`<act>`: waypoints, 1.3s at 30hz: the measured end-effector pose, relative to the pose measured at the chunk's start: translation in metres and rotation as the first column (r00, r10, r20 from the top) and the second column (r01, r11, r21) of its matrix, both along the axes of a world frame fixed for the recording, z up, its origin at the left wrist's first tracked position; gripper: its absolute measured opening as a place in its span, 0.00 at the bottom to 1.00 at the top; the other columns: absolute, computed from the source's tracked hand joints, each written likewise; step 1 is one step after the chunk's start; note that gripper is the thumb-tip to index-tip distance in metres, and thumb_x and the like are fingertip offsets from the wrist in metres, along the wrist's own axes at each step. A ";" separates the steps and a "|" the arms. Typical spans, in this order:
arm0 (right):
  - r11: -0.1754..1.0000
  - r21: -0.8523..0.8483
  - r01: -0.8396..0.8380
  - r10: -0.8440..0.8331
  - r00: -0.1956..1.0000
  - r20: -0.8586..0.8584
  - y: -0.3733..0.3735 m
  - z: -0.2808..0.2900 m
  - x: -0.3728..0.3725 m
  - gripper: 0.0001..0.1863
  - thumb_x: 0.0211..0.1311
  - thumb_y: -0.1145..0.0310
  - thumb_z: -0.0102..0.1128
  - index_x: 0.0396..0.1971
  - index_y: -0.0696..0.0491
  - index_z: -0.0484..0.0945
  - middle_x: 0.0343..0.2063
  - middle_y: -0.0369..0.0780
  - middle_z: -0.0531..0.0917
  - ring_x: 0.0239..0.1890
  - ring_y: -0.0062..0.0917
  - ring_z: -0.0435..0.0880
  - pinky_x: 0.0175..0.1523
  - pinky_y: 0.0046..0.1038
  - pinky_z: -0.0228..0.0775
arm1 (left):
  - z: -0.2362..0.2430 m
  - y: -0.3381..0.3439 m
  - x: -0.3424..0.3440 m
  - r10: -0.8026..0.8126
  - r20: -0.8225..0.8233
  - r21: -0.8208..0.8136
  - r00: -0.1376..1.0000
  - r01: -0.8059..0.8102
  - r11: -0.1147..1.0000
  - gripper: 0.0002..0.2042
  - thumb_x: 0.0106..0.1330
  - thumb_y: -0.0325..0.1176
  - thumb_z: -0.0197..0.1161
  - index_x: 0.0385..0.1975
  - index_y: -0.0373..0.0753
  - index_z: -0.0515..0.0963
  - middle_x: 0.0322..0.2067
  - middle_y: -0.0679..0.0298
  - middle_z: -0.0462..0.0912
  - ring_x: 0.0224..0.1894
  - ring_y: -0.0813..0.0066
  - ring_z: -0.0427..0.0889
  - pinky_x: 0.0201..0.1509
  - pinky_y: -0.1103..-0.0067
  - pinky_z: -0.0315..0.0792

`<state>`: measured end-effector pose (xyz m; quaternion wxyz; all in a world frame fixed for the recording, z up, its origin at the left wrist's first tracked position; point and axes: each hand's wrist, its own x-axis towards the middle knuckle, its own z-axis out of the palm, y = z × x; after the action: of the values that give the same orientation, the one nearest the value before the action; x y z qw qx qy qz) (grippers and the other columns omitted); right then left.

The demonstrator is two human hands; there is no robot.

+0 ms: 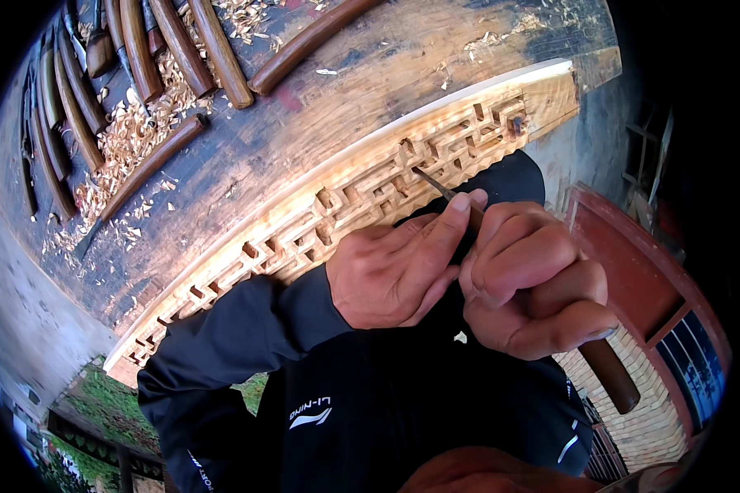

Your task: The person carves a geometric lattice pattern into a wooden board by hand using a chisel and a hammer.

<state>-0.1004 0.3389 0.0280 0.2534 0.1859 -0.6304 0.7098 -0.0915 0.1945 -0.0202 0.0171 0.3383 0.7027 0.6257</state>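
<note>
Chisel [609, 378] (brown-handled), clasped by the right grip [538, 279] and pinched by the left grip [390, 271], points into a carved wooden panel [362, 197] along the near edge of the surface [321, 119].

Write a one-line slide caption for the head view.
Left hand and right hand hold a carving tool at a fretwork-carved board; wooden-handled tools and shavings lie beyond.

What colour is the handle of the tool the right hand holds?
The handle is brown, seen best in the head view.
</note>
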 end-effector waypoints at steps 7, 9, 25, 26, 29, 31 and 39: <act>0.975 0.214 0.062 -0.058 0.998 -0.027 0.007 0.002 0.005 0.32 0.87 0.39 0.31 0.27 0.48 0.62 0.22 0.38 0.78 0.13 0.20 0.70 0.19 0.26 0.63 | -0.004 0.007 -0.002 0.052 -0.054 0.014 0.997 -0.051 0.999 0.29 0.66 0.24 0.67 0.66 0.16 0.72 0.58 0.41 0.87 0.53 0.56 0.92 0.53 0.72 0.88; 0.982 0.180 0.051 -0.043 0.998 -0.048 0.011 0.004 0.005 0.32 0.87 0.38 0.32 0.26 0.48 0.62 0.22 0.38 0.77 0.13 0.20 0.70 0.19 0.26 0.64 | -0.007 0.010 -0.004 0.037 -0.097 0.015 0.995 -0.036 0.999 0.31 0.66 0.24 0.67 0.68 0.19 0.71 0.61 0.42 0.85 0.53 0.57 0.92 0.52 0.72 0.88; 0.996 0.054 -0.075 0.068 0.990 0.119 0.017 0.012 -0.008 0.30 0.88 0.42 0.37 0.24 0.46 0.63 0.21 0.38 0.79 0.13 0.20 0.70 0.20 0.23 0.62 | 0.001 -0.002 -0.002 -0.077 0.027 -0.096 0.997 0.080 0.992 0.40 0.63 0.27 0.71 0.76 0.22 0.64 0.67 0.46 0.81 0.55 0.57 0.91 0.54 0.71 0.87; 0.996 0.040 -0.078 0.072 0.990 0.122 0.016 0.009 -0.008 0.30 0.88 0.42 0.36 0.24 0.47 0.63 0.21 0.38 0.79 0.14 0.20 0.70 0.20 0.23 0.62 | 0.000 -0.002 -0.001 -0.082 0.047 -0.101 0.996 0.086 0.991 0.40 0.63 0.27 0.71 0.75 0.22 0.64 0.67 0.46 0.81 0.55 0.56 0.91 0.54 0.71 0.87; 0.997 0.046 -0.061 0.055 0.992 0.114 0.016 0.010 -0.007 0.31 0.88 0.41 0.35 0.24 0.47 0.63 0.21 0.38 0.79 0.14 0.19 0.70 0.19 0.23 0.62 | 0.001 -0.001 -0.002 -0.072 0.038 -0.081 0.997 0.074 0.994 0.39 0.63 0.27 0.71 0.74 0.22 0.65 0.66 0.45 0.82 0.56 0.56 0.91 0.55 0.71 0.87; 0.998 0.063 -0.014 0.010 0.999 0.050 0.015 0.008 -0.002 0.32 0.88 0.40 0.34 0.24 0.48 0.63 0.21 0.38 0.79 0.13 0.20 0.70 0.19 0.23 0.63 | -0.001 0.003 -0.005 -0.062 -0.018 -0.063 0.998 0.061 0.996 0.38 0.63 0.26 0.71 0.74 0.21 0.66 0.66 0.44 0.82 0.56 0.56 0.91 0.55 0.71 0.87; 0.997 0.068 -0.048 0.047 0.999 0.020 0.030 0.012 0.002 0.33 0.88 0.39 0.34 0.25 0.49 0.63 0.22 0.39 0.82 0.12 0.21 0.71 0.18 0.25 0.63 | -0.003 0.011 -0.005 -0.054 -0.053 -0.037 0.997 0.052 0.998 0.35 0.62 0.26 0.72 0.70 0.21 0.70 0.62 0.43 0.85 0.54 0.56 0.92 0.52 0.72 0.87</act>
<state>-0.0986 0.3693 0.0398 0.2242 0.2029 -0.6520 0.6953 -0.0964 0.2053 -0.0234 0.0208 0.3734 0.7045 0.6032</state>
